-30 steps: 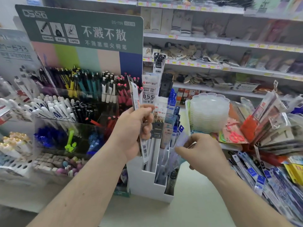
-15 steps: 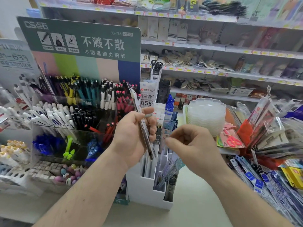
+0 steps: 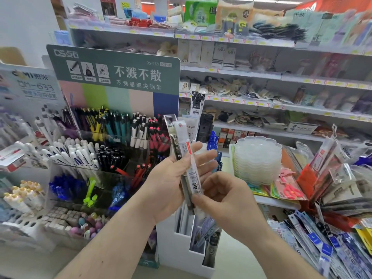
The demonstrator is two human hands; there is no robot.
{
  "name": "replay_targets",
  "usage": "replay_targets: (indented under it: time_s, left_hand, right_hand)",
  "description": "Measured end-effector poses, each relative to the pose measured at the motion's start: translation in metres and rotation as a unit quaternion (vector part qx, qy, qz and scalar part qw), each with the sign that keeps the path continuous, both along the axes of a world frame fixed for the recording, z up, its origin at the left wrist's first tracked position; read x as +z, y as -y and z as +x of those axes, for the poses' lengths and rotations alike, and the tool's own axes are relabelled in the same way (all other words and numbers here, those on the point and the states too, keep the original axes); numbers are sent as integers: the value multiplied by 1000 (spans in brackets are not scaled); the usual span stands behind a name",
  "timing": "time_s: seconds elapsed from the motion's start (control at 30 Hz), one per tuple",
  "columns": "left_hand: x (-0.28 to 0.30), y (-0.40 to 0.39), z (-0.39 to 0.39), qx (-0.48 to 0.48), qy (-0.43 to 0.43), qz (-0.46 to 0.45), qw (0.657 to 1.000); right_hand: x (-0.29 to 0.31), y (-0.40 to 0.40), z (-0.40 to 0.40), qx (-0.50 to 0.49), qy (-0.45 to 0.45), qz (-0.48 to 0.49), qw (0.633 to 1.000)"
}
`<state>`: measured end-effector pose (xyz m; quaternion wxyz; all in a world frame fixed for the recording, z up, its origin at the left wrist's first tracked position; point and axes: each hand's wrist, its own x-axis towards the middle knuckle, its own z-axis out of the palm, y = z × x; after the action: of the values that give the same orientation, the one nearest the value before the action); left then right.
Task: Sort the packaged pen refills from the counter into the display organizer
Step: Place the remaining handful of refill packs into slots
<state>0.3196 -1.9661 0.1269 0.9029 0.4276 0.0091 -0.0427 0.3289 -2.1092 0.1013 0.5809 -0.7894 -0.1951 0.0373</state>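
Pens (image 3: 112, 125) in tiered clear bins fill the ground left of the white display organizer (image 3: 171, 246), under a green header card (image 3: 112, 71). Just above the organizer's stepped slots, the left hand (image 3: 171, 182) holds two packaged pen refills fanned apart: a dark packet (image 3: 174, 141) behind and a white packet (image 3: 185, 154) in front, thumb across them and the outer fingers spread loose. A second ago that hand held a single thin stack edge-on, and the right hand was down at the organizer's front slots; now the packets face the camera and have come up higher over the organizer. The right hand (image 3: 227, 196) has risen to meet them, pinching the lower end of the white packet between thumb and forefinger. By my reading, this is a separating step: the white one is being drawn off so each type can go to its own slot, so nothing new has been filed yet. Right of the organizer stand a stack of clear scalloped dishes (image 3: 259, 156), and further right, low on the counter, a heap of loose refill packets (image 3: 322, 244) waits unsorted.
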Motion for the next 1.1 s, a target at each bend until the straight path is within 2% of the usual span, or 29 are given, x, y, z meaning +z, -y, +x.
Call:
replay_targets:
  time_s: [0.1, 0.2, 0.33, 0.43, 0.5, 0.57, 0.6, 0.7, 0.77, 0.9, 1.0, 1.03, 1.1]
  left_hand:
    - [0, -5, 1, -23, 14, 60, 998]
    - [-3, -11, 4, -13, 14, 101, 995]
    - [-7, -14, 7, 43, -50, 107, 992]
    - [-7, -9, 6, 44, -49, 96, 993]
    - [-7, -8, 4, 38, -32, 113, 992]
    - [-8, -6, 4, 34, -7, 137, 990]
    - [-8, -5, 4, 36, 4, 145, 989]
    - [-6, 0, 4, 67, -3, 157, 985]
    - [-5, 3, 5, 93, -11, 154, 984]
    - [-5, 2, 7, 117, -21, 175, 977]
    - [-5, -4, 10, 144, -25, 213, 966]
    - [-4, -5, 10, 150, -25, 223, 963]
    - [-4, -10, 11, 154, -23, 237, 959]
  right_hand:
    - [1, 8, 4, -17, 9, 6, 1000]
    - [6, 17, 9, -22, -13, 66, 998]
    - [12, 20, 15, -56, -73, 129, 987]
    - [13, 11, 13, -63, -84, 149, 983]
    - [5, 4, 12, -94, 0, 80, 992]
    - [-4, -3, 11, -120, 109, -11, 987]
    - [-8, -6, 10, -133, 182, -50, 973]
    - [-13, -12, 10, -146, 400, -158, 891]
    - [-16, -13, 10, -134, 459, -195, 856]
    - [-20, -14, 10, -106, 480, -247, 835]
    - [-19, -11, 7, -74, 429, -285, 854]
    - [-16, -9, 5, -58, 399, -275, 873]
    - [-5, -5, 3, -49, 319, -197, 926]
